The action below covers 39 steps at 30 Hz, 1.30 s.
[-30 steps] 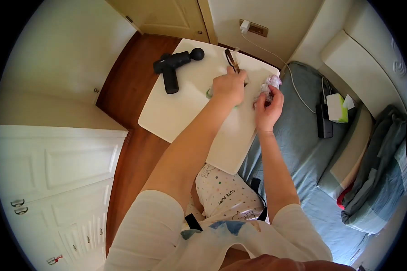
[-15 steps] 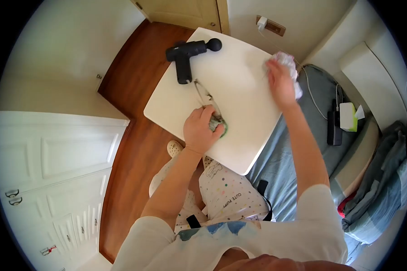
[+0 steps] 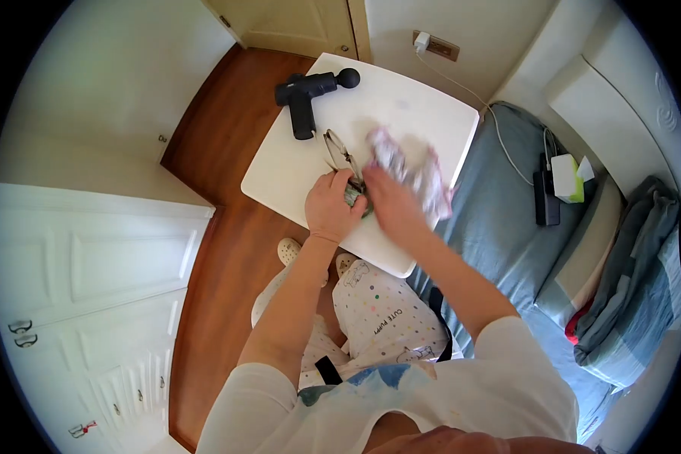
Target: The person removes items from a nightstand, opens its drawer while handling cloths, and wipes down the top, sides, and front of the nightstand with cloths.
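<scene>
My left hand (image 3: 331, 206) is closed around a small green item (image 3: 352, 194) near the front left of the white table (image 3: 287, 170). A pair of glasses (image 3: 339, 148) sticks out beyond its fingers, lying against the green item. Close beside it, my right hand (image 3: 390, 203) grips a crumpled pink and white cloth (image 3: 424, 175), which spreads to the right over the tabletop and is blurred by motion. A black massage gun (image 3: 303, 102) lies at the table's back left corner.
On the right a bed (image 3: 499, 234) with grey-blue bedding holds a tissue box (image 3: 567, 178), a black power strip (image 3: 545, 198) and folded bedding (image 3: 632, 280). A white cable runs from the wall socket (image 3: 443, 50). White cabinets (image 3: 91, 265) stand left.
The green item and glasses have moved toward the table's front left, in my left hand. My right hand has carried the cloth out to the right edge, then back left beside my left hand.
</scene>
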Available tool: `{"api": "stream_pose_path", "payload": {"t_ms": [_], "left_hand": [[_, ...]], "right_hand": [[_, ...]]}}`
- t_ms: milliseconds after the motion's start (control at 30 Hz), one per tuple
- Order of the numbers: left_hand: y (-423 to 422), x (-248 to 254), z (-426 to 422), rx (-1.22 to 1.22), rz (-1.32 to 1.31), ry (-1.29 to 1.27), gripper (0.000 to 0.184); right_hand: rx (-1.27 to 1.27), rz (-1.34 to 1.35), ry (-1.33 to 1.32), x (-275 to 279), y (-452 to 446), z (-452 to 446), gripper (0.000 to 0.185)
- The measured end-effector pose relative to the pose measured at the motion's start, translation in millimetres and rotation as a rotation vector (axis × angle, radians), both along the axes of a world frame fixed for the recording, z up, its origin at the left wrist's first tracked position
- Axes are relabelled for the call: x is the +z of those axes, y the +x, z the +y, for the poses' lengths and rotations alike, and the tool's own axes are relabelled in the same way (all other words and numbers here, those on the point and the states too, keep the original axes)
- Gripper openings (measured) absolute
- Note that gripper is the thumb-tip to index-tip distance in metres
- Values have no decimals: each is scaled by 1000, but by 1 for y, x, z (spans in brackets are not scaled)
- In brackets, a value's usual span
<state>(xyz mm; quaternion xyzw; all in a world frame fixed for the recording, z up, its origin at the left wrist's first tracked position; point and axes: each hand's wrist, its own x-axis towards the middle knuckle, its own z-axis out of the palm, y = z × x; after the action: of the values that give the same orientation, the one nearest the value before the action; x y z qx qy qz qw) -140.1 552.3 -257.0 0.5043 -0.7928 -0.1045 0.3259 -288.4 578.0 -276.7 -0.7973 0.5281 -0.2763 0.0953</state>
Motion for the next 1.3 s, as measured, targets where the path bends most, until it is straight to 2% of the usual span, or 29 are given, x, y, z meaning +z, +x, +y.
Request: {"api": "stream_pose_path", "payload": {"t_ms": [133,200,333,400,467,600,700,967,1033,1133,1200,1300], "left_hand": [[0,0,-1,-16,1,10,37],[1,-4,-1,-20,0,-4,37],[2,-1,-1,-27,23,2,36],[2,2,-1,-19,36,17,36],[2,2,0,-10,51,27,36],[3,3,-1,-18,43,7,34],[1,2,-1,-6,27,-4,34],[4,-11,-3,-22,74,-104,34],[4,-12,-3,-12,133,-76,34],[6,-12,-1,-4,205,8,33],[6,-15,0,-5,203,-3,33],[7,-11,-2,-11,190,-22,33]], "right_hand": [[-48,-41,53,3,-11,30,38],[-53,-15,21,3,-34,14,36],[-201,84,-234,-8,-92,-62,29],[-244,111,-253,-12,-115,-98,30],[-402,155,-221,-11,-128,-128,30],[-580,272,-201,-11,-111,-118,31],[-510,217,-186,-21,-97,-79,34],[-235,129,47,18,-1,76,39],[-75,-8,86,21,11,100,38],[11,-50,132,17,-6,77,38],[-104,105,-32,10,-20,38,39],[-234,82,-96,3,-51,-25,34]]}}
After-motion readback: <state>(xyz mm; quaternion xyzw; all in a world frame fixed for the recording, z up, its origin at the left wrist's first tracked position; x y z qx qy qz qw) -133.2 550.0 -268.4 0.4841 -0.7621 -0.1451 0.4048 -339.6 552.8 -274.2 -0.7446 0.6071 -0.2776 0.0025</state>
